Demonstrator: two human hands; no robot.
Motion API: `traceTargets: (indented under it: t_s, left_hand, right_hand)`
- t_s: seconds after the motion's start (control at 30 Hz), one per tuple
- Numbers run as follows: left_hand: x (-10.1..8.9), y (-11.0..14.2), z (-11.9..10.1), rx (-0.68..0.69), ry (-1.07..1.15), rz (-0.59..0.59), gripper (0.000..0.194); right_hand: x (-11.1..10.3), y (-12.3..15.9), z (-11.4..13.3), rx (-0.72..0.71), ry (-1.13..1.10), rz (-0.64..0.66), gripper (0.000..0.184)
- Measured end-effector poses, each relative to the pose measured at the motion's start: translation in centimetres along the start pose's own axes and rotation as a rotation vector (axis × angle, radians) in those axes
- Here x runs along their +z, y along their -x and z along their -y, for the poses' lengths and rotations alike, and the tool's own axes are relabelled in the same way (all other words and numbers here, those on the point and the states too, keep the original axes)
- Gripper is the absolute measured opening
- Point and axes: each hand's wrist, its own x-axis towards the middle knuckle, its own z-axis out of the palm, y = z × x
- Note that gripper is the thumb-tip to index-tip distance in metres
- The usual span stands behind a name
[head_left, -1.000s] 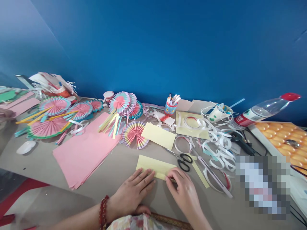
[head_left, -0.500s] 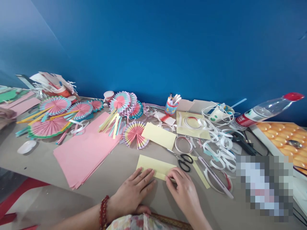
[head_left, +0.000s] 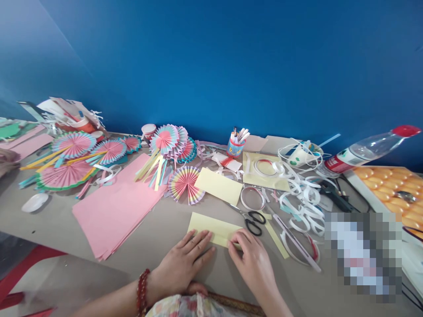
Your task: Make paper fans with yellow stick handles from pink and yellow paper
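A strip of pale yellow paper point(head_left: 211, 226) lies flat on the grey table in front of me. My left hand point(head_left: 188, 259) rests flat with fingers stretched out, its fingertips pressing the paper's near left edge. Thumb and fingers of my right hand point(head_left: 249, 255) are pinched together on the near right edge of the same paper, hiding that corner. Just beyond lie black-handled scissors point(head_left: 254, 222) and a second yellow paper piece point(head_left: 220, 186). A narrow yellow strip point(head_left: 276, 240) lies to the right of my right hand.
Pink paper sheets point(head_left: 115, 211) are stacked to the left, near several pleated paper rosettes point(head_left: 187, 186). Tape rolls point(head_left: 253, 198), curled white strips point(head_left: 309, 198), a pen cup point(head_left: 235, 147) and a tilted plastic bottle point(head_left: 366, 152) stand or lie towards the blue wall. Part of another person's hand point(head_left: 7, 158) shows far left.
The view has shifted very slightly. Both hands keep nearly the same place on the yellow paper.
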Motion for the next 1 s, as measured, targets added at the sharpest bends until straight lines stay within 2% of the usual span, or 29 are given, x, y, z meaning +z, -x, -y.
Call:
traceTargets:
  t_s: [0.47, 0.7, 1.0]
  left_hand:
    - [-0.2, -0.2, 0.2, 0.017, -0.021, -0.009, 0.09]
    - [-0.1, -0.3, 0.2, 0.026, -0.053, -0.03, 0.09]
    - [-0.1, -0.4, 0.1, 0.028, -0.068, -0.04, 0.091]
  right_hand:
    - [-0.3, 0.3, 0.3, 0.023, 0.04, 0.02, 0.016]
    - [-1.1, 0.8, -0.2, 0.055, 0.081, -0.037, 0.023]
    - [-0.7, 1.2, -0.6, 0.091, 0.082, -0.019, 0.022]
